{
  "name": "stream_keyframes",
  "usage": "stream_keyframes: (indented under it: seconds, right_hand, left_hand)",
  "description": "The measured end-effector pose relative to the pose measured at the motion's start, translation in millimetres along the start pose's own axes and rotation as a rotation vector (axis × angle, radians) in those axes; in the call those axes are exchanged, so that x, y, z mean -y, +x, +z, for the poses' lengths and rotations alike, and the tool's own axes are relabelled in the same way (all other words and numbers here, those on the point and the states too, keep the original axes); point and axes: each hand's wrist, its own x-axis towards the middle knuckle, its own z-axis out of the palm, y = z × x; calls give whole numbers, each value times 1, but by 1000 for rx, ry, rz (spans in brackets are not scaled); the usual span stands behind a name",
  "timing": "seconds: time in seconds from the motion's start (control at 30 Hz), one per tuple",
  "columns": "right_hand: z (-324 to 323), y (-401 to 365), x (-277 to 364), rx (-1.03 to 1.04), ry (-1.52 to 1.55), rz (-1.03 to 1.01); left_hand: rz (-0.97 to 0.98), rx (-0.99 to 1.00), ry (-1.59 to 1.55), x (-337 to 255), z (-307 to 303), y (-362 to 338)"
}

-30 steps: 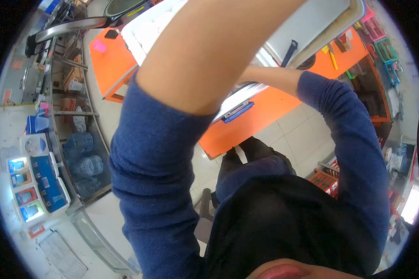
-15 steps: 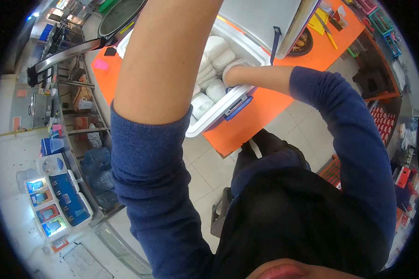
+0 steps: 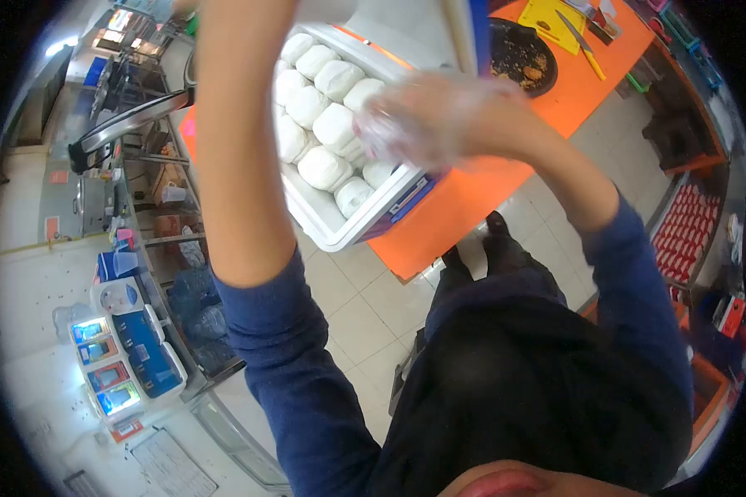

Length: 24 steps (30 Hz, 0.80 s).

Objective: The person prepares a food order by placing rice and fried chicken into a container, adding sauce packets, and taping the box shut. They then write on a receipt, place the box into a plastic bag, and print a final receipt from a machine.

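A white-rimmed cooler box (image 3: 331, 238) with blue outer parts holds several rounded white wrapped bundles (image 3: 334, 127), packed side by side. My right hand (image 3: 427, 116), in a clear plastic glove, is above the box's near right edge, close to the bundles. Motion smears its fingers, so I cannot make out their pose or whether anything is in them. My left forearm (image 3: 249, 149) reaches up past the box's left side, and the hand at its end lies beyond the top edge. The raised lid (image 3: 414, 33) stands at the far side of the box.
The cooler box rests on an orange table (image 3: 464, 199). To its right are a dark round dish (image 3: 522, 62) with brown food bits, a yellow cutting board (image 3: 551, 25) and a yellow-handled knife (image 3: 584, 50). At left is a metal shelf rack (image 3: 162, 149).
My right hand has come up out of the box and moves over its edge. My left arm has shifted left, uncovering more bundles, and the view has shifted slightly.
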Motion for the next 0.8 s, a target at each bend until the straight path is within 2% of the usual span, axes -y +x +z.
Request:
stream_keyframes:
  seconds: [0.03,0.07,0.1,0.13,0.17,0.2,0.23,0.3,0.33,0.37,0.4,0.43,0.47,0.5,0.53,0.57,0.6,0.67,0.77,0.8]
  right_hand:
    - [-6,-27,-15,-36,103,-171]
    - [-6,-52,-32,21,306,-289]
    - [-2,-78,-51,78,510,-404]
    - [8,-100,-68,113,689,-419]
    - [22,-124,-87,146,864,-435]
    - [42,-158,-108,133,1163,-229]
    - [60,-195,-131,113,1455,-9]
    - [81,-268,-179,-201,1513,160]
    - [88,-301,-204,-248,1503,177]
    - [92,-338,-227,-326,1582,295]
    - [93,-373,-241,-413,1663,418]
    - [87,-400,-256,-480,1646,447]
    - [75,-421,-275,-548,1645,512]
    - [63,-439,-296,-600,1646,573]
    - [62,-447,-309,-589,1620,581]
    - [51,-456,-332,-612,1608,589]
    - [44,-456,-348,-610,1569,643]
    - [48,-468,-417,-537,1464,718]
    - [53,-461,-526,-315,1234,853]
    - [60,-456,-572,-318,1222,845]
  left_hand:
    - [-6,55,45,8,-9,-11]
    - [-152,-160,216,44,0,-14]
    - [-214,-130,66,58,-8,-37]
    - [-333,-190,-22,73,-8,-63]
    - [-425,-131,2,92,-18,-90]
    - [-488,-253,-65,107,-13,-119]
    - [-634,-106,-125,135,-24,-146]
    - [-639,-209,-154,174,-5,-196]
    - [-695,-267,-90,183,4,-215]
    - [-808,-120,-102,183,4,-220]
    - [-789,-91,-30,238,3,-243]
    - [-861,-93,21,218,11,-235]
    - [-563,-134,110,247,14,-246]
    - [-428,-129,722,266,6,-252]
    - [-723,-252,925,235,26,-234]
    - [-1029,-378,1126,176,47,-210]
    - [-1016,-372,1118,161,62,-195]
    - [-566,-604,950,127,99,-174]
    - [-372,-497,686,40,205,-116]
    - [-200,-521,313,29,251,-107]
